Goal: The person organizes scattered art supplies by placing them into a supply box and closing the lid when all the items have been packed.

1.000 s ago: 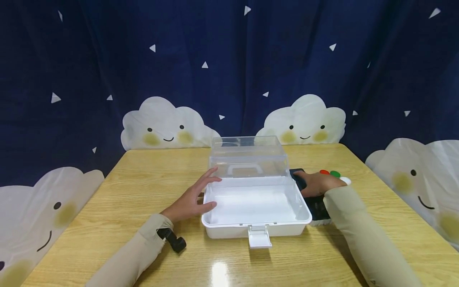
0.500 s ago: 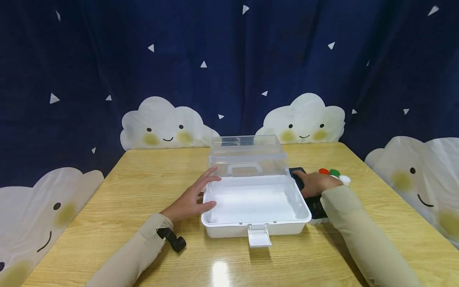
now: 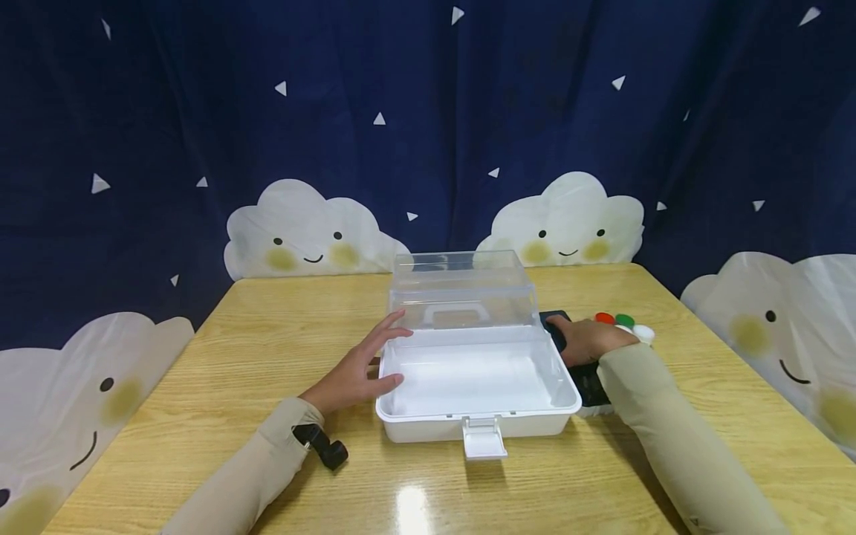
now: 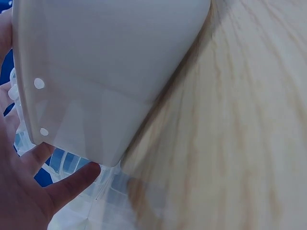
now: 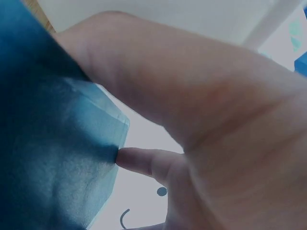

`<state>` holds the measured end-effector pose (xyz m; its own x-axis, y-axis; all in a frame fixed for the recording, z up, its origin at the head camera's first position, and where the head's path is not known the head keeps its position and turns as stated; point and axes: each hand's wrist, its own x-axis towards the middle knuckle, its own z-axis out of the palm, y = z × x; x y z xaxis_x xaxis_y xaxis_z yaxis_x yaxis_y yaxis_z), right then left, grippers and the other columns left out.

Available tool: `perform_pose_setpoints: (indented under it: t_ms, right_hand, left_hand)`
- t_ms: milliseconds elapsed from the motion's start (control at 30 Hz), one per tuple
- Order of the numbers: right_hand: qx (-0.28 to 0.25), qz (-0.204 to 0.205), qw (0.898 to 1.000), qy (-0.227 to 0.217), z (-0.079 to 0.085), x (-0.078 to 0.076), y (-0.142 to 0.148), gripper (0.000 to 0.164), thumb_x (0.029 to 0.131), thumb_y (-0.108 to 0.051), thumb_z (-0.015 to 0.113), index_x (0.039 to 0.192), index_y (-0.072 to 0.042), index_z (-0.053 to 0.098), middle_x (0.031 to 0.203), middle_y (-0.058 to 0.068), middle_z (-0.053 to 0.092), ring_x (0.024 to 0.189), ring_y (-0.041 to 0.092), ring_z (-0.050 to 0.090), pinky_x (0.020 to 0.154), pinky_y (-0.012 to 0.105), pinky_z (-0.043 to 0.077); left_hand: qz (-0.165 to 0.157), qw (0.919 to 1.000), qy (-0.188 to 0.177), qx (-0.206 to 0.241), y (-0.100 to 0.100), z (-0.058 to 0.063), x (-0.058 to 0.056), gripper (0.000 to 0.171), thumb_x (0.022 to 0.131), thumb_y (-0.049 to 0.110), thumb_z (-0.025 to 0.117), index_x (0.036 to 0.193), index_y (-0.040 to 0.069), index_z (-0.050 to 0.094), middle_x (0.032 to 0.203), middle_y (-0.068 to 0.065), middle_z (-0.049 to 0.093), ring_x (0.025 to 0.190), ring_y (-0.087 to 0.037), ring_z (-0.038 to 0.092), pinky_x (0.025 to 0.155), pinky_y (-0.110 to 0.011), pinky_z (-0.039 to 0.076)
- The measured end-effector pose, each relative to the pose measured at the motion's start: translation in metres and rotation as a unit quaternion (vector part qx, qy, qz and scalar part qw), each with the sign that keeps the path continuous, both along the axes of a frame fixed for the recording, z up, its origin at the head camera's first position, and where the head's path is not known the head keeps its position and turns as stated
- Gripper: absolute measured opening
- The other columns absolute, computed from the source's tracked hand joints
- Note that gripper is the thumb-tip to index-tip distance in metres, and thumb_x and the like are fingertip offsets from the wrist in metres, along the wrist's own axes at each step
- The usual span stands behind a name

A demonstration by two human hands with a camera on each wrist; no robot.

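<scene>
A white box (image 3: 428, 431) with a clear lid (image 3: 461, 279) tipped back stands mid-table, its inside bare. My left hand (image 3: 351, 375) rests at the box's left end, fingers spread and fairly straight, thumb over the rim. In the left wrist view, fingertips reach the corner of the white side wall (image 4: 105, 91). My right hand (image 3: 591, 342) is right of the box on a dark, flat-sided, pouch-like thing (image 3: 590, 386). In the right wrist view, thumb and a finger hold opposite sides of this dark thing (image 5: 53, 158); its exact kind does not show.
Beyond my right wrist are a red cap (image 3: 605, 317), a green cap (image 3: 625, 320) and a white cap (image 3: 644, 334). A latch (image 3: 484, 438) hangs off the box front. Something brown shows beside the box's left wall. A dark blue curtain (image 3: 428, 111) encloses the wooden table (image 3: 281, 327).
</scene>
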<state>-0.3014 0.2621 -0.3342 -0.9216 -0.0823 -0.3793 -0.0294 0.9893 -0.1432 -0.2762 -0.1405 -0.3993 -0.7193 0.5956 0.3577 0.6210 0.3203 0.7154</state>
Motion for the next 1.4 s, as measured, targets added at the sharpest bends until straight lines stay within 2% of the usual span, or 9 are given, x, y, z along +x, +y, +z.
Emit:
perform_pose_setpoints:
  t_ms: [200, 433, 600, 833, 933, 1167, 1233, 1400]
  right_hand:
    - [0.004, -0.009, 1.0, 0.011, 0.001, 0.0, 0.004, 0.11, 0.07, -0.063, 0.072, 0.152, -0.011, 0.021, 0.136, 0.036, 0.043, 0.118, 0.052, 0.048, 0.083, 0.068, 0.045]
    - [-0.013, 0.014, 0.999, 0.041, 0.006, 0.0, 0.008, 0.11, 0.069, -0.062, 0.072, 0.152, -0.01, 0.02, 0.135, 0.033, 0.047, 0.115, 0.045, 0.053, 0.085, 0.059, 0.047]
    - [-0.016, 0.025, 0.998, 0.057, 0.01, 0.001, 0.011, 0.113, 0.068, -0.065, 0.072, 0.152, -0.009, 0.021, 0.134, 0.033, 0.048, 0.111, 0.043, 0.055, 0.085, 0.058, 0.048]
    - [-0.003, 0.042, 0.992, 0.117, 0.015, 0.001, 0.015, 0.108, 0.07, -0.065, 0.069, 0.151, -0.01, 0.024, 0.121, 0.032, 0.056, 0.096, 0.039, 0.061, 0.072, 0.053, 0.052]
    - [-0.003, 0.042, 0.989, 0.14, 0.018, 0.001, 0.017, 0.104, 0.071, -0.058, 0.071, 0.15, -0.01, 0.024, 0.118, 0.032, 0.056, 0.095, 0.041, 0.06, 0.07, 0.053, 0.052]
    - [-0.019, 0.022, 0.985, 0.167, 0.02, -0.002, 0.021, 0.1, 0.076, -0.049, 0.072, 0.152, -0.01, 0.02, 0.118, 0.035, 0.05, 0.094, 0.042, 0.057, 0.072, 0.053, 0.05]
    - [-0.03, 0.019, 0.983, 0.18, 0.022, -0.002, 0.022, 0.099, 0.077, -0.046, 0.073, 0.152, -0.009, 0.019, 0.119, 0.037, 0.048, 0.097, 0.045, 0.056, 0.075, 0.056, 0.049]
    - [-0.066, 0.0, 0.978, 0.198, 0.028, -0.002, 0.025, 0.098, 0.079, -0.041, 0.074, 0.151, -0.006, 0.017, 0.126, 0.04, 0.045, 0.109, 0.052, 0.05, 0.086, 0.066, 0.044]
  left_hand:
    - [-0.003, 1.0, 0.002, 0.001, 0.0, -0.002, -0.001, 0.063, 0.088, 0.03, 0.068, 0.143, 0.034, 0.038, 0.161, 0.014, 0.005, 0.144, -0.021, 0.019, 0.1, -0.052, 0.044]
    - [-0.003, 1.0, -0.001, 0.002, 0.0, 0.0, -0.001, 0.062, 0.089, 0.03, 0.068, 0.143, 0.035, 0.038, 0.161, 0.013, 0.005, 0.144, -0.02, 0.019, 0.101, -0.051, 0.043]
    - [-0.005, 1.0, 0.002, 0.003, 0.0, -0.001, -0.001, 0.063, 0.088, 0.03, 0.068, 0.143, 0.034, 0.038, 0.161, 0.013, 0.005, 0.145, -0.02, 0.017, 0.101, -0.049, 0.043]
    - [-0.004, 1.0, 0.004, 0.005, 0.0, -0.001, 0.0, 0.063, 0.088, 0.028, 0.069, 0.143, 0.033, 0.039, 0.161, 0.013, 0.005, 0.145, -0.022, 0.018, 0.101, -0.05, 0.043]
    - [-0.002, 1.0, 0.004, 0.008, 0.002, 0.002, 0.003, 0.063, 0.088, 0.024, 0.069, 0.143, 0.03, 0.039, 0.161, 0.011, 0.005, 0.145, -0.024, 0.019, 0.101, -0.052, 0.043]
    - [-0.009, 0.9998, 0.0, 0.02, 0.006, 0.023, 0.021, 0.061, 0.087, 0.014, 0.067, 0.143, 0.011, 0.041, 0.162, -0.006, 0.008, 0.144, -0.035, 0.017, 0.1, -0.059, 0.04]
    - [-0.009, 0.9998, -0.001, 0.02, 0.007, 0.025, 0.022, 0.061, 0.087, 0.014, 0.067, 0.143, 0.011, 0.041, 0.162, -0.006, 0.008, 0.144, -0.035, 0.017, 0.1, -0.059, 0.041]
    - [-0.009, 0.9998, 0.009, 0.016, 0.004, 0.011, 0.01, 0.062, 0.088, 0.017, 0.068, 0.144, 0.02, 0.04, 0.162, 0.0, 0.007, 0.144, -0.035, 0.018, 0.098, -0.059, 0.043]
